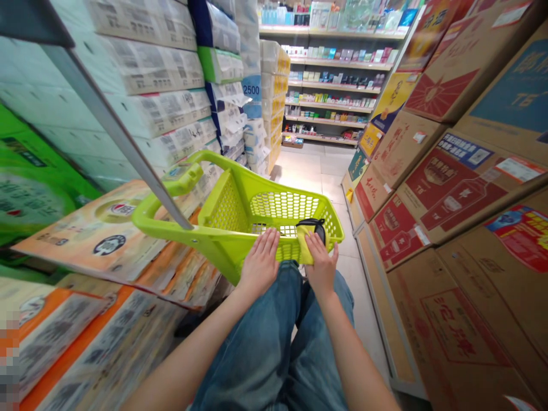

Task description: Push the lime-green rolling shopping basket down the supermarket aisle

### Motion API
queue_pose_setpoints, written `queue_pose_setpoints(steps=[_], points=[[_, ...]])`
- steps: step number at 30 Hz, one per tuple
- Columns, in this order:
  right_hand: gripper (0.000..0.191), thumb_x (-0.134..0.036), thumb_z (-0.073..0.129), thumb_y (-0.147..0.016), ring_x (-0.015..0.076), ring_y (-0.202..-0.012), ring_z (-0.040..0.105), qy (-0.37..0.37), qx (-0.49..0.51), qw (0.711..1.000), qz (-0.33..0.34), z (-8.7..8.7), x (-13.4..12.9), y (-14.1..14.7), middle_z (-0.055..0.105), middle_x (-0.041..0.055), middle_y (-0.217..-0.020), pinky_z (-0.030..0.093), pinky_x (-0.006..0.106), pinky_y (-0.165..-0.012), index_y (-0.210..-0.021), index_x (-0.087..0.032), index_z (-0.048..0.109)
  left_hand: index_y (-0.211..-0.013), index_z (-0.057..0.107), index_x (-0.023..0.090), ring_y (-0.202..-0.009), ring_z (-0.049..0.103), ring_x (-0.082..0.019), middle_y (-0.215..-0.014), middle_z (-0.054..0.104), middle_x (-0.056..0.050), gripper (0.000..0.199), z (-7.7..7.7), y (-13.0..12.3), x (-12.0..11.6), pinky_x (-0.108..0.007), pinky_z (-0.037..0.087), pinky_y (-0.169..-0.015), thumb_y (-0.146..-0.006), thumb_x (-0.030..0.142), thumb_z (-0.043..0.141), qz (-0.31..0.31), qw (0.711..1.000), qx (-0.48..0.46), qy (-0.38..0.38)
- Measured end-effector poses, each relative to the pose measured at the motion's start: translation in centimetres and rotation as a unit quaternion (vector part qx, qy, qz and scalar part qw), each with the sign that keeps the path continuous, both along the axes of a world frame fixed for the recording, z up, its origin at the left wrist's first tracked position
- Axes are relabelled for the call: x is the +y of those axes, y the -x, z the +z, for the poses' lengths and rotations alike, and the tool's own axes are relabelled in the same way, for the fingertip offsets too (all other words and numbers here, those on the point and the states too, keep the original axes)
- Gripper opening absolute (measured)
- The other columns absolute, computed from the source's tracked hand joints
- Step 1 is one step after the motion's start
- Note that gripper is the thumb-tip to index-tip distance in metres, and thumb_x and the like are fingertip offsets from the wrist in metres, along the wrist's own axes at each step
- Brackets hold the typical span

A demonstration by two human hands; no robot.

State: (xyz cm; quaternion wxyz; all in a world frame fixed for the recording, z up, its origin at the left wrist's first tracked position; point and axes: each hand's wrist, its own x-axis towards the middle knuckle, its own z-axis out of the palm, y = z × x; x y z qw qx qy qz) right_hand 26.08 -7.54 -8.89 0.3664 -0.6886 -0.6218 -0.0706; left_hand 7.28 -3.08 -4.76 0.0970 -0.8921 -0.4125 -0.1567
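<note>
Resting jeans: bent legs just beneath the basket's near side, the knees close to the hands.
Left hand: palm down, fingers almost straight and held together, laid over the near rim; it has hold of no loose thing that shows.
Right hand: fingers loosely spread and slightly bent on the cloth; whether the thumb closes beneath, I cannot tell.
Cloth: yellow with a black part, draped over the near rim towards the basket's right end, directly under the right fingers and to the right of the left ones. Its longer way seems to run from inside the basket down the near side, though folds make that uncertain.
Basket: green, perforated, its long axis across the body, the handle end at left; the right hand is nearer its far-right corner.
Pole: grey, slanting up-left from the basket.
Cartons: stacked at right.
Packs: piled at left.
Shelves: farthest, lined with small goods.
</note>
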Motion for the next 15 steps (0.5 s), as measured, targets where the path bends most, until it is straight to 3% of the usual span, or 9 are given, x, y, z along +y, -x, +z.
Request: queue_pose_setpoints(steps=[4, 7, 11, 15], points=[[0.072, -0.005, 0.04, -0.071, 0.0194, -0.138, 0.048, 0.006, 0.036, 0.996, -0.08, -1.6, -0.6, -6.2, 0.055, 0.0056, -0.145, 0.007, 0.055, -0.12, -0.138, -0.027, 0.053, -0.153, 0.028, 0.004, -0.152, 0.018, -0.022, -0.162, 0.026, -0.011, 0.068, -0.2, 0.0, 0.1, -0.039, 0.016, -0.126, -0.089, 0.023, 0.043, -0.001, 1.0, 0.002, 0.002], [0.07, -0.006, 0.04, -0.07, 0.0203, -0.135, 0.051, 0.017, 0.071, 0.99, -0.119, -1.7, -0.6, -8.1, 0.06, 0.0047, -0.141, 0.007, 0.058, -0.119, -0.134, -0.029, 0.057, -0.153, 0.028, 0.004, -0.152, 0.018, -0.023, -0.162, 0.025, -0.012, 0.068, -0.3, 0.0, 0.1, -0.039, 0.017, -0.125, -0.089, 0.022, 0.043, -0.002, 1.0, -0.002, 0.0], [0.07, -0.006, 0.043, -0.068, 0.0234, -0.137, 0.048, 0.023, 0.076, 0.987, -0.142, -0.5, 0.0, -4.9, 0.058, 0.0075, -0.142, 0.009, 0.06, -0.118, -0.134, -0.026, 0.058, -0.152, 0.028, 0.003, -0.152, 0.018, -0.023, -0.162, 0.026, -0.012, 0.067, -0.2, 0.0, 0.0, -0.04, 0.018, -0.125, -0.089, 0.021, 0.042, -0.002, 1.0, -0.007, -0.001], [0.076, -0.001, 0.045, -0.065, 0.0225, -0.139, 0.046, 0.014, 0.034, 0.999, -0.041, 1.1, 1.0, 2.3, 0.056, 0.0076, -0.144, 0.008, 0.054, -0.121, -0.137, -0.023, 0.056, -0.152, 0.029, 0.003, -0.152, 0.017, -0.024, -0.161, 0.027, -0.013, 0.067, -0.2, -0.1, 0.0, -0.04, 0.018, -0.125, -0.089, 0.02, 0.043, 0.0, 1.0, -0.008, 0.0]])
